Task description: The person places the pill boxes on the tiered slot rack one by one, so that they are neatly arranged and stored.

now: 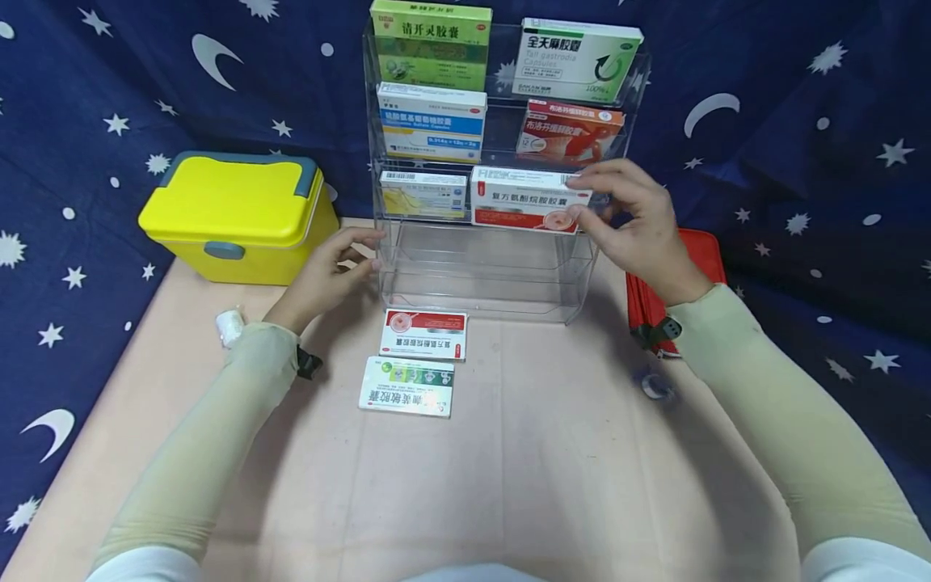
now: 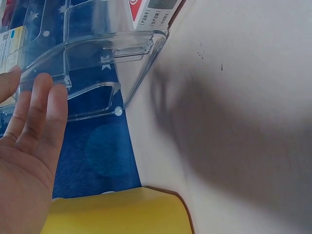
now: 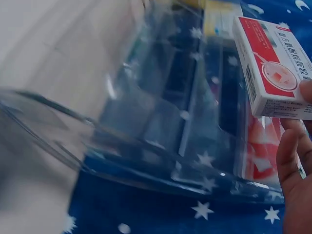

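Observation:
My right hand (image 1: 638, 220) pinches a red-and-white medicine box (image 1: 527, 200) by its right end, in front of the third tier of a clear acrylic display rack (image 1: 483, 295). The right wrist view shows the thumb on the printed face of that box (image 3: 273, 66). My left hand (image 1: 330, 267) is at the rack's left side, fingertips at its edge; the left wrist view has those fingers (image 2: 36, 107) fairly straight and holding nothing. Beside the held box sits a yellow-and-white box (image 1: 424, 196). Higher tiers bear a blue-and-white box (image 1: 432, 121), an orange-red box (image 1: 570, 133), a green box (image 1: 432, 48) and a white-and-green box (image 1: 577, 61).
On the table (image 1: 509, 453) before the rack lie another red-and-white box (image 1: 424, 334) and a white-and-green box (image 1: 406, 386). A yellow lidded case (image 1: 233, 214) and a small white roll (image 1: 229, 326) are at left. A red zip case (image 1: 698, 259) stands behind my right wrist.

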Tool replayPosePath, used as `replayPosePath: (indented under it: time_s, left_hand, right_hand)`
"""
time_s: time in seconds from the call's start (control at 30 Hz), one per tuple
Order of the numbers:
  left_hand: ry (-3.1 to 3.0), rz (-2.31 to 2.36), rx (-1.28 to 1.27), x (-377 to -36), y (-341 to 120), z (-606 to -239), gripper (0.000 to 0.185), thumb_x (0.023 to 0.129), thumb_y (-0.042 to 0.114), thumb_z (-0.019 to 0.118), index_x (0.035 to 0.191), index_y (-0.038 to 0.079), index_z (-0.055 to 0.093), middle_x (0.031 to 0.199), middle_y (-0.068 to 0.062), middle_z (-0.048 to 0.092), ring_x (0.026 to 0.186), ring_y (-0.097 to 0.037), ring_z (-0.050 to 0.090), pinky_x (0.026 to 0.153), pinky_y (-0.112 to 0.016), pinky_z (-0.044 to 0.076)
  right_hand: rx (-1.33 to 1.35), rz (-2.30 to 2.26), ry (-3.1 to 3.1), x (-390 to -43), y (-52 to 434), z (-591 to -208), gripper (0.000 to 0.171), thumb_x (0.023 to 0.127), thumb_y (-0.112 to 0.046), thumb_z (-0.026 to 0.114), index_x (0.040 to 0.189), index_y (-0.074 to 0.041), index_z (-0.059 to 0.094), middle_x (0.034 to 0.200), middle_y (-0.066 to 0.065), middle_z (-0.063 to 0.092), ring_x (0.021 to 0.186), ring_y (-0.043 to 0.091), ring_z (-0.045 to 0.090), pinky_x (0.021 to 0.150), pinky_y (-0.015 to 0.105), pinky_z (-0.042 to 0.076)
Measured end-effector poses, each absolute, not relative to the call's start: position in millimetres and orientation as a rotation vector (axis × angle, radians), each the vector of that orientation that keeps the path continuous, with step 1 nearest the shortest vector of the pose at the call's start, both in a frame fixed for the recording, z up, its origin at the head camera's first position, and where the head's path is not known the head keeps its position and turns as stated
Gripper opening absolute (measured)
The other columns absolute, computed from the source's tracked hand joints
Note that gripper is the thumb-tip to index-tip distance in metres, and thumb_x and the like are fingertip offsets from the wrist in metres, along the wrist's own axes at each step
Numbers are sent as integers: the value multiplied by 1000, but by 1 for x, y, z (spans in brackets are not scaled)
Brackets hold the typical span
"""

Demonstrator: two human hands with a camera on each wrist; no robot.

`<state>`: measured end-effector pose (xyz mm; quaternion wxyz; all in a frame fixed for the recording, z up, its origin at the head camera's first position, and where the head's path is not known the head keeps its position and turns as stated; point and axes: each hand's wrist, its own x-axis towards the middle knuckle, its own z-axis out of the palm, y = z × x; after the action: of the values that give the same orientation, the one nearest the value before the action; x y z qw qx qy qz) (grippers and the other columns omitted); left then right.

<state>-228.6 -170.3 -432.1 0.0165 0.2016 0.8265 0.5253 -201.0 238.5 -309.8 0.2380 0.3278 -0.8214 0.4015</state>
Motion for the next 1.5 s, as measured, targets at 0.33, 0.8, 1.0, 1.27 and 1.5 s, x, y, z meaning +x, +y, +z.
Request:
replayPosePath:
  time_s: [0.33,0.8,1.0,1.27,1.5]
  left_hand:
    - [2584,1623,623,-228,-171,-433,45,98,9,69,141,16,58,124,-8,56,95,-27,65,79,-29,53]
    - [2573,1631,640,-228,-171,-432,45,98,10,69,141,16,58,128,-6,56,95,-25,64,79,-30,53]
    - [2578,1617,637,-230,-169,-433,46,98,11,69,142,15,57,127,-7,55,97,-26,64,79,-29,53]
    - [2580,1625,643,-232,-171,-434,46,98,10,69,142,15,58,126,-7,55,96,-26,65,79,-29,54]
    - [2585,1620,653,-230,-172,-435,46,98,11,69,142,18,58,126,-6,55,95,-24,65,79,-30,54]
  right_hand:
    - [733,871,-2398,-232,248,-303,34,91,-2,76,123,-11,75,127,4,63,104,12,55,66,18,45]
    - [804,576,-2519,-247,257,-301,35,93,-13,75,128,-22,73,132,1,60,110,16,56,80,34,56]
    - [781,531,-2572,-245,260,-303,38,92,-15,77,129,-19,71,129,4,62,110,20,56,88,48,56]
    - [778,344,-2583,-242,265,-302,36,90,-14,78,125,-16,71,133,9,63,103,29,49,75,41,45]
    - [730,283,-2652,-242,267,-303,37,92,-19,77,128,-16,70,132,12,64,99,31,48,69,39,44]
